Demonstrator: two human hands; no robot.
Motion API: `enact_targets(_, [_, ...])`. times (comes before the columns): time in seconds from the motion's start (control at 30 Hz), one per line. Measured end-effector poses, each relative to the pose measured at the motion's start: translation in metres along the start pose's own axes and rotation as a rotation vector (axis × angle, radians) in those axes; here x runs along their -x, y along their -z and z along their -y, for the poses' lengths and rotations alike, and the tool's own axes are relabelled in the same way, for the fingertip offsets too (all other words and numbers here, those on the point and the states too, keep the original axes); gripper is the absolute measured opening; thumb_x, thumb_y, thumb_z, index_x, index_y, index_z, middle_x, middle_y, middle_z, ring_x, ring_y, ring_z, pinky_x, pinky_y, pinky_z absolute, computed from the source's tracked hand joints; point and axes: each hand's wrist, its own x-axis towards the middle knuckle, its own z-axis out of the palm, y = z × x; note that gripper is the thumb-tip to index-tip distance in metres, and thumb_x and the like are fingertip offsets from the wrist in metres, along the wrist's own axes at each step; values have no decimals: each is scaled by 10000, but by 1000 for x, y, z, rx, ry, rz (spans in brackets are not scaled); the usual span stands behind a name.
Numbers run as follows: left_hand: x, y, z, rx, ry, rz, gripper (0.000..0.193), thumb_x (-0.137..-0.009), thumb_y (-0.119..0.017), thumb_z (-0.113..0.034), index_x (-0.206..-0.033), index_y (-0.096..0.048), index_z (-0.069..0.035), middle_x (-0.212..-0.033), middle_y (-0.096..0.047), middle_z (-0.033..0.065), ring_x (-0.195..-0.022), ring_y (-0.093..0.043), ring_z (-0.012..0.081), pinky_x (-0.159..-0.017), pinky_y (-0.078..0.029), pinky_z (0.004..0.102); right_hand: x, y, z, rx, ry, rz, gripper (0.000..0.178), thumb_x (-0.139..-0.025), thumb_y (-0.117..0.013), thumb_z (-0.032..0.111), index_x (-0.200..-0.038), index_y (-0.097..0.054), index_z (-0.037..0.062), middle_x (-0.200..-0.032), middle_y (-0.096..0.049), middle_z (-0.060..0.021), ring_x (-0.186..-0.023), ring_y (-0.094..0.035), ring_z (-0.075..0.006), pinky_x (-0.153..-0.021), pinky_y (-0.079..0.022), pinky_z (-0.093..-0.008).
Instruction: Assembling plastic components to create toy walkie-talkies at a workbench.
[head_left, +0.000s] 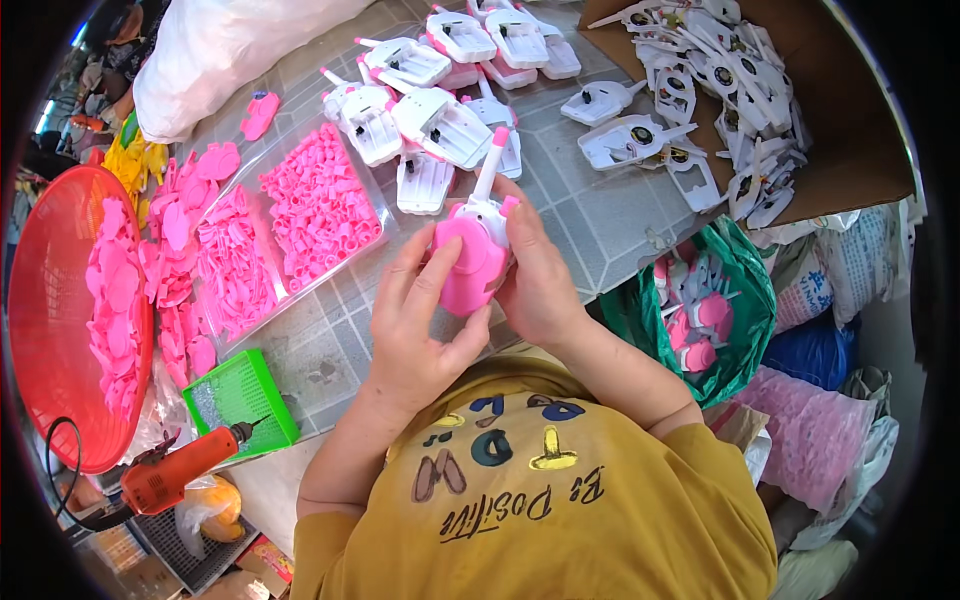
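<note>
Between my hands is a pink-and-white plastic toy with a rounded pink cover and a white, pink-tipped stem pointing away from me. My left hand grips its left side, a fingertip lying on the pink face. My right hand wraps the right edge, its fingers partly hidden behind the toy. Just beyond, white toy shells lie in a heap, several with pink stem tips. To the left, a clear divided tray holds small pink sleeves and slim pink pieces.
Pink covers fill a red basket at far left. A green tray of small metal pieces sits near an orange power drill. White parts lie in a cardboard box at far right; a green bag holds pink-and-white toys.
</note>
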Motion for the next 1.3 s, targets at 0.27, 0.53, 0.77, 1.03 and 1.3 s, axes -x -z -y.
enact_targets(0.27, [-2, 4, 6, -8, -59, 22, 683, -693, -770, -57, -1354, -599, -45, -1415, -510, 232, -1225, -566, 388, -1016, -478, 430, 5, 1, 6, -104, -73, 59, 518, -1100, -365, 361, -1542, -295, 99, -1353, -550, -80, -1205, -559, -142, -1004, -462, -305])
enact_targets(0.53, [-2, -7, 0, 5, -26, 99, 833, -771, -752, -103, -1510, -380, -7, -1514, -375, 285, -1321, -486, 422, -1070, -436, 461, 6, -2, 5, -140, -109, 75, 608, -1080, -363, 447, -1582, -198, 146, -1512, -412, -88, -1370, -447, -212, -1131, -373, -401])
enact_targets(0.77, [-10, 5, 5, 202, 20, 118, 725, -888, -671, -218, -1501, -362, 15, -1464, -399, 274, -1332, -465, 405, -1099, -382, 432, -1, 11, 22, -130, -95, 196, 662, -1040, -494, 400, -1580, -213, 140, -1559, -383, -100, -1427, -391, -232, -1178, -311, -419])
enact_targets(1.03, [-12, 2, -19, 247, 103, -52, 481, -898, -702, -99, -1343, -564, 18, -1120, -647, 185, -962, -670, 320, -861, -534, 363, -9, 26, 2, -425, -138, 271, 642, -928, -711, 355, -1438, -422, 92, -1402, -544, -85, -1286, -539, -239, -1099, -431, -431])
enact_targets(1.3, [-15, 4, -13, 169, 93, -20, 493, -903, -685, -59, -1371, -546, 6, -1153, -631, 199, -963, -658, 327, -849, -526, 383, -10, 28, -2, -379, -51, 131, 640, -861, -802, 268, -1375, -467, 86, -1265, -614, -35, -1186, -597, -194, -1036, -479, -376])
